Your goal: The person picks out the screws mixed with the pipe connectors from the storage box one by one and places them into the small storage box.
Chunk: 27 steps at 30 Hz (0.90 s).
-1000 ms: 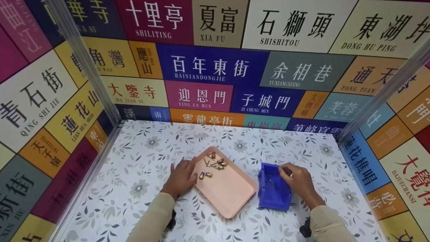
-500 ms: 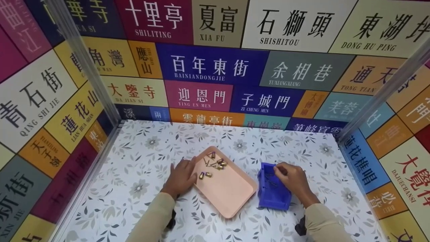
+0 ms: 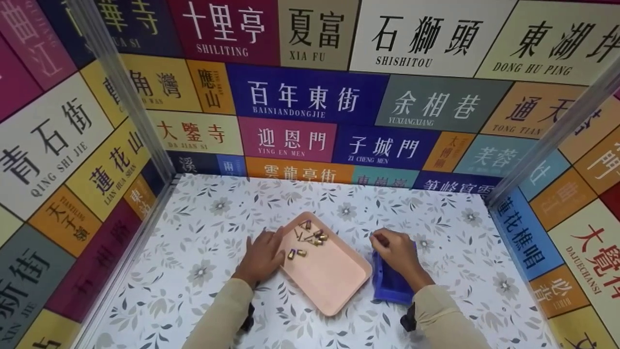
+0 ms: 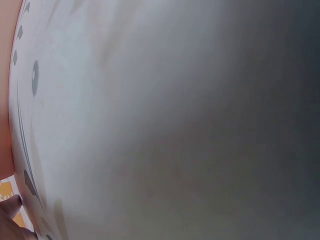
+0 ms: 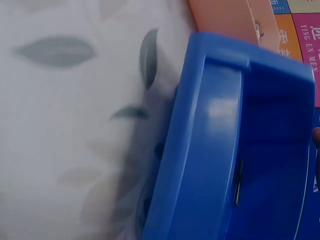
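In the head view, a pale pink tray (image 3: 327,286) lies at a slant in the middle of the table. Several small brass-coloured cylinders (image 3: 301,253) and thin screw-like pieces (image 3: 298,235) lie toward its far end. My left hand (image 3: 261,256) rests against the tray's left rim, fingers relaxed. My right hand (image 3: 398,251) hovers over the far part of a blue bin (image 3: 393,291), thumb and fingertips drawn together; I cannot tell whether they pinch anything. In the right wrist view, a thin metal piece (image 5: 238,184) lies inside the bin.
The blue bin stands just right of the tray. A white tablecloth (image 3: 203,228) with grey leaves and flowers covers the table. Walls with coloured sign panels (image 3: 305,94) close off the back and both sides.
My right hand has moved left across the blue bin, from its right edge to its far left corner near the tray, and now covers much of it. My left hand and the tray have stayed put.
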Tool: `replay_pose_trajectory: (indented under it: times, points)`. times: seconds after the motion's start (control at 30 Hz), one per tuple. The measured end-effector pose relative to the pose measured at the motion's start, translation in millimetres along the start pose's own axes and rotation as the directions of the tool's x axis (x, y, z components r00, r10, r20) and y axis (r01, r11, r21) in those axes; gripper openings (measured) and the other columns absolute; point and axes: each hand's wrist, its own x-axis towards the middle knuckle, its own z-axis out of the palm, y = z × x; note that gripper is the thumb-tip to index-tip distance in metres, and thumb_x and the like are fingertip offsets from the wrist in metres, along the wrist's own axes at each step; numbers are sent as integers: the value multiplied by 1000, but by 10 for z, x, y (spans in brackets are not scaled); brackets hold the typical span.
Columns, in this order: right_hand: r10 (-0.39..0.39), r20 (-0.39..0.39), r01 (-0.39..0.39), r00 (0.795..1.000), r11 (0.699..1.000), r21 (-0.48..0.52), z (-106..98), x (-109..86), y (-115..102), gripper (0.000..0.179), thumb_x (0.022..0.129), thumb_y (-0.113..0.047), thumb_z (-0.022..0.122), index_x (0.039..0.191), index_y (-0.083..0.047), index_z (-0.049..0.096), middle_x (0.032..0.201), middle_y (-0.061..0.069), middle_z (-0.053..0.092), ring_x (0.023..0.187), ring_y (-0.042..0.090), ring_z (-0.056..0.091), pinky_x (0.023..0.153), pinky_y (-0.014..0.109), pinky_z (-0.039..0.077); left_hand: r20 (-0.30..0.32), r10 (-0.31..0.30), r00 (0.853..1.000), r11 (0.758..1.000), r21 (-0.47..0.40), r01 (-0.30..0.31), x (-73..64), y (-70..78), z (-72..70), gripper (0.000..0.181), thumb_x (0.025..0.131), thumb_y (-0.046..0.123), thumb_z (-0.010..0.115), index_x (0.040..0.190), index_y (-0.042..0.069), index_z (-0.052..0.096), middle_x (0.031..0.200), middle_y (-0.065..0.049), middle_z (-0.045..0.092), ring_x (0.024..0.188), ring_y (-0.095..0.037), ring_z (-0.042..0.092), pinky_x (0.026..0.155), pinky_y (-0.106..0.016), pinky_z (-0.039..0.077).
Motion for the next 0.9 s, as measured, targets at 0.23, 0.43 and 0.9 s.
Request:
replay_pose_trajectory:
  times: [0.23,0.43,0.9]
  points:
    - [-4,108,-5,994,996,85,277,191,-229,3,90,-15,76,90,-13,78,75,-2,73,62,8,65,55,29,56,8,0,1000,1000,-7,0,-9,11,-22,71,101,51,37,165,32,14,161,-1,41,156,-26,28,124,-69,10]
    - [-22,171,-3,985,989,146,536,352,-388,5,89,-11,78,94,-10,77,79,-1,74,66,11,66,59,32,59,7,-5,1000,1000,-1,5,-9,28,-22,71,101,51,38,165,32,16,161,-1,41,156,-27,28,124,-68,11]
    - [63,374,-111,925,988,108,1051,688,-582,15,94,-23,74,101,-11,77,83,-2,73,72,9,66,65,26,57,23,-42,999,999,18,42,5,68,-37,72,100,52,40,165,34,15,160,0,41,156,-25,28,125,-67,10]
